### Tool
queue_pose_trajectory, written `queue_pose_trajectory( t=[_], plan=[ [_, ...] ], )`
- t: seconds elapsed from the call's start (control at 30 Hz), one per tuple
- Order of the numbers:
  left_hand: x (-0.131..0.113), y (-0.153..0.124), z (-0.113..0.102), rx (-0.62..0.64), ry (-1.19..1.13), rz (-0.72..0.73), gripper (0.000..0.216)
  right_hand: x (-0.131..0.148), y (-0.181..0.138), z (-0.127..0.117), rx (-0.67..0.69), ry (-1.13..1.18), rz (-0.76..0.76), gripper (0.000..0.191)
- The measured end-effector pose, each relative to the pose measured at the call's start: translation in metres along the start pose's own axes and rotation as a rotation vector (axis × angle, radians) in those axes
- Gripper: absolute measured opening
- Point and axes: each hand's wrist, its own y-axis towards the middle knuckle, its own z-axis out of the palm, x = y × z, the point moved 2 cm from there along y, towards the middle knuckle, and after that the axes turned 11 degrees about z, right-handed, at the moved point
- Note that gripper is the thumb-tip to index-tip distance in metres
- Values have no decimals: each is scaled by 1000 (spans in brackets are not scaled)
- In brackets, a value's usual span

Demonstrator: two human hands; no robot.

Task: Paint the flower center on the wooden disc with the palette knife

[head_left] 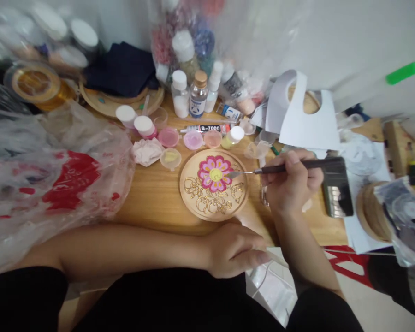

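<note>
A round wooden disc point(193, 203) lies on the wooden table point(152, 198). It carries a pink flower with a yellow centre point(215, 174) and gold outlines below. My right hand point(292, 182) grips a thin dark-handled tool point(263, 170) whose metal tip rests at the flower's right petals. My left hand point(233, 249) rests at the table's near edge just below the disc, fingers curled; something thin and pale pokes out beside the fingers, unclear whether it is held.
Small open pots of pink, peach and yellow paste point(168, 137) and a B-7000 glue tube point(207, 128) sit behind the disc. Bottles point(198, 94) stand further back. Crumpled plastic bags point(55, 175) fill the left. A dark phone point(337, 186) and white paper point(307, 120) lie right.
</note>
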Motion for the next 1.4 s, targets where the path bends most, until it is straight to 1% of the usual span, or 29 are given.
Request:
queue_pose_trajectory(
  t=[0.1,0.27,0.4,0.47,0.53,0.57,0.6,0.7,0.73,0.77,0.83,0.9,0.93,1.0,1.03,1.07,1.13,1.27,1.4],
  plan=[
    [0,0,2,11,33,10,66,-1,9,1,9,88,104,39],
    [-2,1,7,89,189,52,74,1,14,2,70,230,286,33],
    [-1,1,9,71,269,25,74,4,14,5,118,323,345,36],
    [-2,2,11,86,290,-4,75,5,13,6,135,348,361,36],
    [-3,1,15,72,281,-51,77,6,13,6,154,371,376,36],
    [-4,-1,17,37,254,-83,77,6,12,7,164,379,380,35],
    [-6,-4,19,-25,208,-115,77,7,12,7,173,383,380,35],
    [-14,-20,20,-278,-1,-179,75,8,11,7,197,376,369,35],
    [-19,-26,17,-361,-54,-184,74,8,11,7,203,373,363,35],
    [-26,-34,12,-443,-61,-176,72,8,11,6,208,372,358,35],
    [-41,-48,-4,-584,73,-143,68,9,11,6,218,373,347,35],
    [-56,-62,-23,-745,305,-136,66,9,12,5,223,377,343,35],
    [-63,-67,-32,-824,393,-121,69,9,12,5,228,380,344,35],
    [-69,-74,-49,-977,426,-85,70,10,13,5,241,396,344,35],
    [-70,-75,-55,-1020,422,-80,68,10,13,5,255,409,343,35],
    [-69,-74,-61,-1055,440,-81,66,11,13,5,275,422,340,36],
    [-65,-67,-69,-1042,474,-106,68,14,12,6,336,437,332,37],
    [-56,-48,-78,-1041,480,-58,74,19,5,8,466,388,306,39],
    [-50,-35,-80,-942,472,-27,77,21,-4,8,528,278,245,38]
  ],
)
